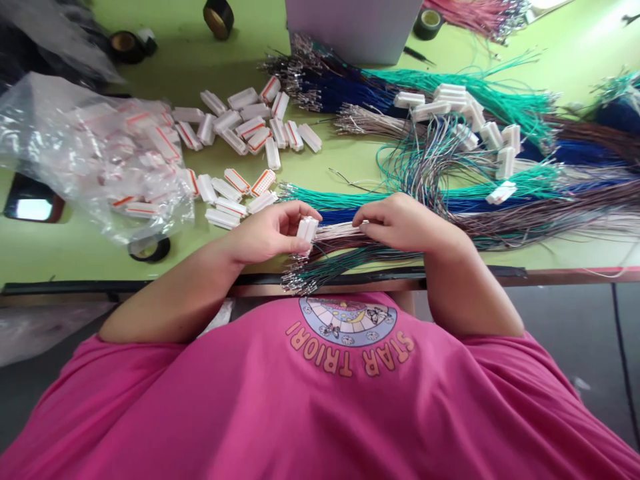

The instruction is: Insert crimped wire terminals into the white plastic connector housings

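My left hand (273, 232) grips a white connector housing (307, 232) between thumb and fingers, above the tips of the wire bundles. Over the white wires (337, 231), my right hand (400, 223) has its thumb and fingertips pinched together on white wire; how many strands it holds cannot be made out. Green wires (330, 197) and blue wires (335, 217) lie just beyond the hands. Brown wires (480, 223) and dark green wires (330, 270) run nearer the table edge, their metal terminals at the left end.
Loose white housings (243, 127), some with orange strips, lie left of centre beside a clear plastic bag (100, 147). Housings with wires attached (450, 100) are piled at right. Tape rolls (219, 19), a phone (34, 199) and a grey box (350, 30) stand around the green table.
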Demonstrator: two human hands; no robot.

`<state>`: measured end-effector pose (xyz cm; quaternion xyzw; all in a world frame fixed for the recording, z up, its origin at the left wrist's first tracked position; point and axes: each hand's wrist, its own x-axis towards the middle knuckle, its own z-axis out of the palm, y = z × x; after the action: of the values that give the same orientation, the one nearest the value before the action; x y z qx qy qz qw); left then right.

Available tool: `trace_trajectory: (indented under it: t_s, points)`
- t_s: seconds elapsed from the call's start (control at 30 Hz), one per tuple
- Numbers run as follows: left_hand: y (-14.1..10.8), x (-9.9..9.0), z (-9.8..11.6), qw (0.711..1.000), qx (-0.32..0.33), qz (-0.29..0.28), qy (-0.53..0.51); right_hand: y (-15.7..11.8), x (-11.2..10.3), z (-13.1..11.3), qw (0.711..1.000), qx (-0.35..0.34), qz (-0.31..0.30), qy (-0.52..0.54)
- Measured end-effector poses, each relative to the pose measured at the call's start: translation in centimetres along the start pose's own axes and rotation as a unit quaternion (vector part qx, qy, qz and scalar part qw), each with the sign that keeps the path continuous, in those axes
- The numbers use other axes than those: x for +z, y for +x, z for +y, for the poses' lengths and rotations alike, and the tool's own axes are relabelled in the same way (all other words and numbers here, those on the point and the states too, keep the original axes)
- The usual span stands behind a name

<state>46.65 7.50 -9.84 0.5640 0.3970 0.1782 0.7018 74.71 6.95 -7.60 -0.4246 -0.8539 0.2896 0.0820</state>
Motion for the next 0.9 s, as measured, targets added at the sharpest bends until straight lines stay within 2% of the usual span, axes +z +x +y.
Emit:
trace_trajectory:
  t_s: [0.07,0.17,0.23,0.33,0.4,0.5,0.63,0.9]
  points:
    - [0.0,-0.1,-0.1,1.0,0.004,-0.005,0.002,-0.7,-1.3,-0.1,0.999,-0.014,0.01,0.027]
    - [0.2,0.0,-0.2,1.0,0.006,-0.012,-0.007,-1.1,-2.0,-0.8,0.995,-0.01,0.083,0.058]
    - [0.3,0.2,-0.4,1.0,0.005,-0.012,-0.024,-0.7,-1.1,-1.6,0.992,-0.03,0.105,0.068]
    - [0.5,0.5,-0.7,0.998,0.01,-0.013,-0.061,0.7,1.5,-2.6,0.988,-0.107,0.087,0.072]
    - [0.6,0.7,-0.8,0.996,0.016,-0.012,-0.085,1.4,3.1,-2.9,0.983,-0.13,0.098,0.08]
    - [0.5,0.8,-0.9,0.993,0.016,-0.011,-0.112,1.7,4.5,-3.0,0.984,-0.1,0.124,0.079]
    - [0.5,0.8,-0.9,0.992,0.01,-0.006,-0.123,1.1,4.6,-3.2,0.991,-0.03,0.129,0.011]
    - [0.8,1.0,-0.8,0.996,0.012,0.027,-0.089,1.2,4.3,-3.8,0.993,-0.001,0.076,-0.093]
